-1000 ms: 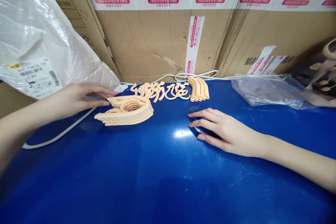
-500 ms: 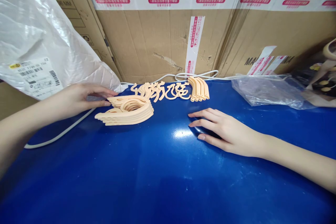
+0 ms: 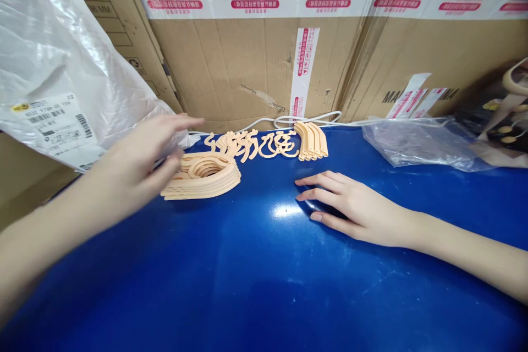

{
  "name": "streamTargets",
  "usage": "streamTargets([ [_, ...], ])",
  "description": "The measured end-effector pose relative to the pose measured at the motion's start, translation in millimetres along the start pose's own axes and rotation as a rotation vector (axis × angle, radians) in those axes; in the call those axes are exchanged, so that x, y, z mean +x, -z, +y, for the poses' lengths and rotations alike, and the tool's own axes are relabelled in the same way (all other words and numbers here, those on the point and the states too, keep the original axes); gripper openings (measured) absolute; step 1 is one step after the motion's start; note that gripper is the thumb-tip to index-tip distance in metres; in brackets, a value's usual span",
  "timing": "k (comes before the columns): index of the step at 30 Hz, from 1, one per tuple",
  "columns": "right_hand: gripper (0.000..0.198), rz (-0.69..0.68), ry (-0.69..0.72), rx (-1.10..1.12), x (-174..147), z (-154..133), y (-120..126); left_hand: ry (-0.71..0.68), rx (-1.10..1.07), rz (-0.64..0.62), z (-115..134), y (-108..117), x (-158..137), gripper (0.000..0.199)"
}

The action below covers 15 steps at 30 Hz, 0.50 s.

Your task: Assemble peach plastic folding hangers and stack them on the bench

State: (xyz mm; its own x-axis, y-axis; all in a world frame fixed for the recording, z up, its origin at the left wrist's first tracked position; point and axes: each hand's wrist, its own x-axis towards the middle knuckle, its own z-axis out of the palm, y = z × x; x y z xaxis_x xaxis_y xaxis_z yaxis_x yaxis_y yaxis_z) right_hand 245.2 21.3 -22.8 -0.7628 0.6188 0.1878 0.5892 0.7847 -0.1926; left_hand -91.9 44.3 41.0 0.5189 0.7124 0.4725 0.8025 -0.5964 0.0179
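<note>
My left hand [image 3: 154, 146] is over the left end of a stack of cream curved plastic pieces [image 3: 214, 179], thumb and fingers apart and blurred, with nothing seen in it. It hides part of that stack. Behind the stack lies a row of small S-shaped and hook-shaped cream pieces [image 3: 247, 144]. To the right of these sit several curved cream bars [image 3: 312, 141] side by side. My right hand [image 3: 350, 203] rests on the blue tabletop [image 3: 264, 275], fingers stretched out and separated, holding nothing.
Large cardboard boxes [image 3: 247, 60] with printed tape stand along the back. A white plastic bag [image 3: 61, 55] with a label leans at the left. A white cable [image 3: 307, 120] runs along the rear edge. Clear plastic wrap [image 3: 416, 143] and a dark patterned item [image 3: 499, 115] are at the right.
My left hand has risen and moved right, from beside the stack's left end to over it. My right hand and the cream pieces have stayed in place.
</note>
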Motion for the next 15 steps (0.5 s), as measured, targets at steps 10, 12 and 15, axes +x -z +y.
streamTargets([
  [10,0.03,-0.005,-0.004,-0.015,0.5,-1.1,-0.6,-0.274,-0.106,-0.437,78.6,-45.0,-32.8,0.052],
  [12,0.031,-0.01,-0.016,0.0,0.9,-1.4,-0.3,-0.252,-0.136,-0.473,75.2,-50.3,-33.0,0.052],
  [15,0.031,-0.014,-0.046,0.076,2.3,-2.5,1.9,-0.231,-0.174,-0.477,70.4,-53.5,-31.1,0.052],
])
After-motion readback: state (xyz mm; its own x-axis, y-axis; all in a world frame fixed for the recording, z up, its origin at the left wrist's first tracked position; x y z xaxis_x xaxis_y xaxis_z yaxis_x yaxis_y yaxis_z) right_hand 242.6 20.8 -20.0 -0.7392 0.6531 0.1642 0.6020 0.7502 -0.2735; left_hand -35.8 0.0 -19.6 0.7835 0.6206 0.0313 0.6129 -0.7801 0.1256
